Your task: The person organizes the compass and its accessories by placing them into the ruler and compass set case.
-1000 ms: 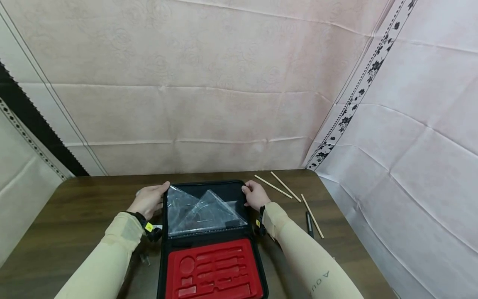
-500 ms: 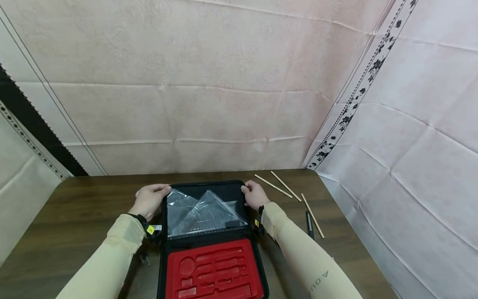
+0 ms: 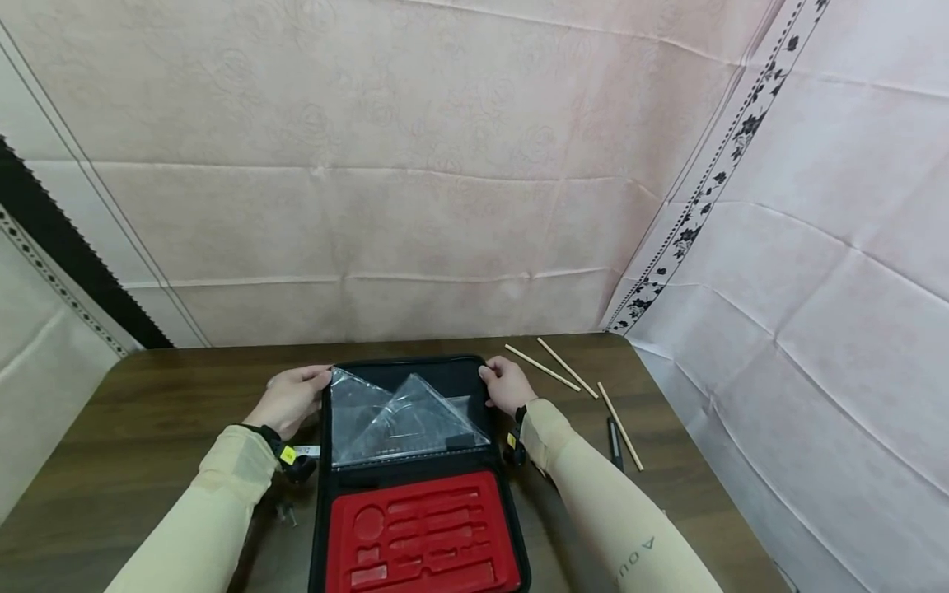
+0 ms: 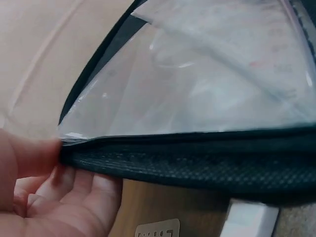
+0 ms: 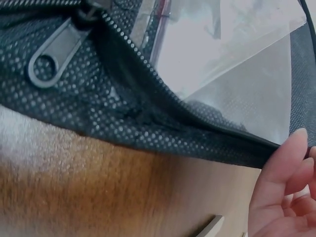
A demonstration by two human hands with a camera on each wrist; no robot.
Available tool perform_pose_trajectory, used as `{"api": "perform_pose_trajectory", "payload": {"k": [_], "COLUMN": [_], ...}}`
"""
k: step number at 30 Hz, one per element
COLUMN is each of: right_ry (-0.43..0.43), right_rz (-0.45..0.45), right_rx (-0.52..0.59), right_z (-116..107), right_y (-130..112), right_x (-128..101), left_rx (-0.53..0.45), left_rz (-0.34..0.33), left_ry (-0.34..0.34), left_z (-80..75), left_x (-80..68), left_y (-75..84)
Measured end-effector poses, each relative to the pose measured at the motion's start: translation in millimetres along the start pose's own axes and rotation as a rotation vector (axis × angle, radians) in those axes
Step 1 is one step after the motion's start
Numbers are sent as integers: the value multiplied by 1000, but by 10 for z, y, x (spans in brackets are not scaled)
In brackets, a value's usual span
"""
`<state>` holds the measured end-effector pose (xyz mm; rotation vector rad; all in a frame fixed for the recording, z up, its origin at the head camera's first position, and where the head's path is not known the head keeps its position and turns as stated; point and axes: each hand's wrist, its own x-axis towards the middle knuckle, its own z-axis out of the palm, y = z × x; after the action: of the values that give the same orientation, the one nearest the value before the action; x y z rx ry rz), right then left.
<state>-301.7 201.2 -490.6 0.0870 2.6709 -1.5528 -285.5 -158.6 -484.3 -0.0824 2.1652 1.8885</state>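
While open, case with red tray

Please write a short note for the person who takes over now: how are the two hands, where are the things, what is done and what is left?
Left hand grips the left edge of the case lid, thumb on top.
Right hand grips the lid's right edge.
The black zip case lies open on the table; the red foam tray has empty slots; clear set squares sit in the lid pocket.
Wooden sticks and a dark pen lie to the right.
Done: case opened. Left: probably closing and zipping the lid.
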Motion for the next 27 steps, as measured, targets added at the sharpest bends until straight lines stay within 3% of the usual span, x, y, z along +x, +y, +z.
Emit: {"api": "perform_pose_trajectory", "payload": {"k": [3, 10, 27], "right_ry": [-1, -1, 0], "right_rz": [4, 14, -25], "right_rx": [2, 0, -27], "right_z": [-2, 6, 30], "right_y": [1, 4, -48], "right_x": [-2, 5, 3], "left_rx": [4, 101, 141], "left_rz": [-27, -3, 22], "left_ry": [-24, -51, 12], "left_z": [-20, -50, -53], "left_x": [1, -8, -3], "left_y": [5, 20, -29]}}
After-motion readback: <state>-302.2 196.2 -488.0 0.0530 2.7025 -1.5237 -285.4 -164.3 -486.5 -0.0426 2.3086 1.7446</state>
